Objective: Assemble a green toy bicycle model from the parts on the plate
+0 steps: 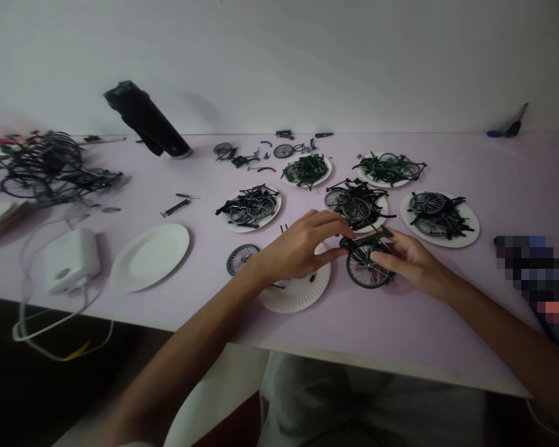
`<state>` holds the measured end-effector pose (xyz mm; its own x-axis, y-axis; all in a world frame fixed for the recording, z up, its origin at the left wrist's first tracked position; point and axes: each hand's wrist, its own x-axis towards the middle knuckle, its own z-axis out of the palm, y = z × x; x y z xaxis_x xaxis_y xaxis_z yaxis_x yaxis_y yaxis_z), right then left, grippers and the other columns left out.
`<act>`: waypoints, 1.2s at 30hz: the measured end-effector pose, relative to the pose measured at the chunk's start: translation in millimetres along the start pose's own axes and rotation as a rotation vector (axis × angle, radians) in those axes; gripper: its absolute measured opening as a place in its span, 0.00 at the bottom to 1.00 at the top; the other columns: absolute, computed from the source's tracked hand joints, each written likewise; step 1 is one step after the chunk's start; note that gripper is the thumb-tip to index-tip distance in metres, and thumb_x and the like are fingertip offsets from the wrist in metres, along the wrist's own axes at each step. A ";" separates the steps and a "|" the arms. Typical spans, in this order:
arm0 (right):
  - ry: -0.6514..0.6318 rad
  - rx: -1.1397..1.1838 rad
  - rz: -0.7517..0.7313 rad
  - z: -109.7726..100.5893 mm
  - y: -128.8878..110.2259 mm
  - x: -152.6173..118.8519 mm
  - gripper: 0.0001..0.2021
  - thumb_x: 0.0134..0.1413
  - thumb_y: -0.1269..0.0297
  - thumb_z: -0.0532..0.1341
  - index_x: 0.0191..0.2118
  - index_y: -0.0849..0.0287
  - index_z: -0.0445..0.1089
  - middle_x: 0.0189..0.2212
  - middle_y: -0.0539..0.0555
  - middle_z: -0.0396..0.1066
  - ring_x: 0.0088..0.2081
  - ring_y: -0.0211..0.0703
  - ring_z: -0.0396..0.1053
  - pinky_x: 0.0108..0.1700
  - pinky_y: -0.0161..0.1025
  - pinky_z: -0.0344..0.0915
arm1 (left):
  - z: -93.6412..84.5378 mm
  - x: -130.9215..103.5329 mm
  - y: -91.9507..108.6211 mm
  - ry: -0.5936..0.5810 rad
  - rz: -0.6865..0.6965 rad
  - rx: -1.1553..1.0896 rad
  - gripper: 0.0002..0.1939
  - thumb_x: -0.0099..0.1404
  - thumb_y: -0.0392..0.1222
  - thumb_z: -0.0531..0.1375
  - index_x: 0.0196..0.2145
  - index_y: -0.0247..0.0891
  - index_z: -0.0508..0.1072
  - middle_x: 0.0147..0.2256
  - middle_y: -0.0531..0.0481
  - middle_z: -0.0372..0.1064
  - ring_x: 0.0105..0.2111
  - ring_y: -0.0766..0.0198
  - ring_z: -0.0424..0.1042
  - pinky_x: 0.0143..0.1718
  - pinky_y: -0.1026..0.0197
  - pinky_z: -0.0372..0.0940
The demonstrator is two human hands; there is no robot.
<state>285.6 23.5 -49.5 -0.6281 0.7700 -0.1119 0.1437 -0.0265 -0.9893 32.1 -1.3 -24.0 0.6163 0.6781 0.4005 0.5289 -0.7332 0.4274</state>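
Observation:
A dark green toy bicycle (370, 264), partly assembled with one spoked wheel showing, is held above the table between both hands. My right hand (412, 257) grips its right side, thumb over the wheel. From the left, my left hand (305, 245) pinches the frame's other end near a small round part. Under my left hand lies a white paper plate (293, 301) with a few small dark parts, partly hidden by the hand. A loose spoked wheel (242, 257) sits at that plate's left edge.
Behind the hands, paper plates hold black bicycle parts (354, 205) and green parts (307, 169). Finished-looking toy bicycles (51, 164) pile at the far left. A bare paper plate (151, 257), a white adapter (74, 261) with cables and a black cylinder (151, 121) stand left.

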 end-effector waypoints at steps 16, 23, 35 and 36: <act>0.237 -0.534 -0.454 -5.6 -12.8 -11.8 0.07 0.65 0.58 0.60 0.45 0.51 0.72 0.40 0.54 0.77 0.42 0.49 0.73 0.44 0.45 0.69 | 14.3 -0.9 9.8 0.265 -0.082 -0.371 0.26 0.69 0.35 0.62 0.61 0.43 0.60 0.45 0.45 0.73 0.45 0.62 0.75 0.48 0.59 0.72; 0.166 -0.604 -0.583 -2.0 -20.0 -14.2 0.21 0.59 0.63 0.66 0.57 0.46 0.67 0.56 0.56 0.70 0.58 0.52 0.67 0.60 0.50 0.64 | 13.0 2.8 14.3 0.412 -0.002 -0.228 0.06 0.69 0.33 0.62 0.44 0.37 0.75 0.40 0.45 0.77 0.42 0.63 0.77 0.44 0.60 0.73; 0.085 -0.651 -0.554 -5.4 -8.3 -9.9 0.32 0.57 0.57 0.67 0.65 0.46 0.59 0.63 0.57 0.64 0.65 0.55 0.60 0.66 0.54 0.58 | 13.8 3.7 9.7 0.425 0.049 -0.117 0.04 0.69 0.32 0.61 0.41 0.37 0.73 0.40 0.44 0.77 0.43 0.62 0.77 0.46 0.57 0.72; 0.077 -0.654 -0.553 -4.6 -8.1 -9.6 0.31 0.58 0.57 0.67 0.65 0.46 0.59 0.63 0.57 0.64 0.65 0.54 0.60 0.66 0.54 0.57 | 14.1 4.0 10.0 0.416 0.060 -0.107 0.04 0.69 0.32 0.61 0.41 0.37 0.73 0.40 0.44 0.77 0.43 0.62 0.77 0.46 0.57 0.71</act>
<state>293.9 19.2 -40.0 -0.6875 0.6060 0.4002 0.2590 0.7195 -0.6444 48.1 -6.7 -29.5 0.3451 0.6139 0.7099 0.4221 -0.7771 0.4668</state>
